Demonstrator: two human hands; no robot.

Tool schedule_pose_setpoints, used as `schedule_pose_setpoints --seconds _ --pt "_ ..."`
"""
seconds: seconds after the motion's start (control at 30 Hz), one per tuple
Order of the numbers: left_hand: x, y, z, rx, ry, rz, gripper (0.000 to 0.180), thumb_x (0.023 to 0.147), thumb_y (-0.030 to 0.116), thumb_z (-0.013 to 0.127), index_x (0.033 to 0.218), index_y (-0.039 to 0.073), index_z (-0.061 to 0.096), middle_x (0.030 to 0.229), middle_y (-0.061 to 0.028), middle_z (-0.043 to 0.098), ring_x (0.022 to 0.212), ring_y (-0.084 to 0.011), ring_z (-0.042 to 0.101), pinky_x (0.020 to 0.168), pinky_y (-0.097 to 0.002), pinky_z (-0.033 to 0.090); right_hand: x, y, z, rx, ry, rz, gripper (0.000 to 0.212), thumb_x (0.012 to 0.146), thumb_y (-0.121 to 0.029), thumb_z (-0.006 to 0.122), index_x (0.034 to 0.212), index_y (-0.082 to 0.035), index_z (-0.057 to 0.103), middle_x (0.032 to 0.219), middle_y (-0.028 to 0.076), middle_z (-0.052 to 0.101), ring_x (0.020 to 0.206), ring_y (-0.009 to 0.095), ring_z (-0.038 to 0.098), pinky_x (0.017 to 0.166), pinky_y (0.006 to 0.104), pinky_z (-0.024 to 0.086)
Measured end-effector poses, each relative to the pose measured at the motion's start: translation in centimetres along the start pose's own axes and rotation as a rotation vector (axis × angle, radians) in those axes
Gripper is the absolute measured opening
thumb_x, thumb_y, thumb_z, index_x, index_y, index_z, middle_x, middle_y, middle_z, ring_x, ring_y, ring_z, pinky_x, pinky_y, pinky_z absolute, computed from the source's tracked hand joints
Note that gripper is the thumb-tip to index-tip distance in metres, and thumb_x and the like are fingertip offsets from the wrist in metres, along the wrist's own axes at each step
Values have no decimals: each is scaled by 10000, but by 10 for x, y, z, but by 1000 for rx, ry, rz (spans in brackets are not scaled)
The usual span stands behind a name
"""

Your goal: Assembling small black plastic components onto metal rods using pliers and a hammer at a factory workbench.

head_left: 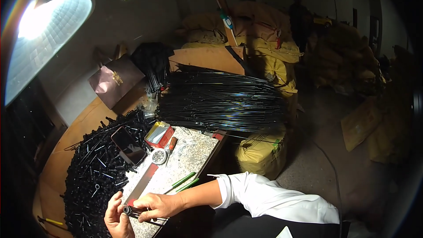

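Observation:
At the near end of a speckled white work surface (187, 143), my two hands are close together. My right hand (156, 206) is closed around a small bundle of thin black rods (152, 221). A dark round end piece with a ring-like face (127, 210) shows at the left of that grip. My left hand (116, 218) is beside the round piece with fingers apart and curved; whether its fingertips touch the piece is hard to see. Just beyond the hands lies a flat metal strip, like a ruler (141, 186), with reddish ends.
Left of me spreads a heap of small black parts (90, 180), with a phone (128, 144) on it. Nearby are a red-yellow box (159, 134), a round dish (159, 156), an orange-handled screwdriver (172, 143) and green-handled tools (184, 180). Long black rods (220, 99) lie behind; yellow sacks (262, 152) stand right.

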State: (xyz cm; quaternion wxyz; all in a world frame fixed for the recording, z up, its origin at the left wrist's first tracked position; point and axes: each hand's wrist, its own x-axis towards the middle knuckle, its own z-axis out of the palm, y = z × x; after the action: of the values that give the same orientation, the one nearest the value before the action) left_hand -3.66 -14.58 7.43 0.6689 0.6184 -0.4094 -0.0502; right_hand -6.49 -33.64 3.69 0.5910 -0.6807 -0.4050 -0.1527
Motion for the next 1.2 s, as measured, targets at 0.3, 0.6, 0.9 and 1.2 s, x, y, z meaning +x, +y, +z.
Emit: schedule_pose_setpoints --seconds 0.3,0.6,0.9,1.2 --pt "-22 -10 -4 315 102 -32 292 909 -31 480 1192 -85 530 1137 -174 569 942 -198 573 808 -286 465 -5 -1 8 71 -29 56 230 867 -184 612 823 12 501 706 129 527 672 236 536 620 360 414" --pt "-34 0 5 689 117 -24 269 891 -52 545 1158 -82 557 1005 -130 633 889 -181 608 782 -266 490 -8 10 18 -48 71 25 232 856 -183 625 794 11 513 714 158 567 672 304 567 603 388 417" --pt "-35 7 -7 707 24 40 206 847 -72 593 1053 -77 595 881 -108 635 720 -137 582 648 -243 486 -9 23 27 86 2 43 221 847 -185 619 811 13 525 699 130 562 663 245 556 612 352 425" --pt "-39 12 -12 587 10 -20 206 831 -100 584 1035 -72 599 867 -91 619 693 -114 557 609 -220 460 -12 19 35 284 -62 137 184 853 -157 601 874 21 561 739 89 581 705 163 553 651 309 437"
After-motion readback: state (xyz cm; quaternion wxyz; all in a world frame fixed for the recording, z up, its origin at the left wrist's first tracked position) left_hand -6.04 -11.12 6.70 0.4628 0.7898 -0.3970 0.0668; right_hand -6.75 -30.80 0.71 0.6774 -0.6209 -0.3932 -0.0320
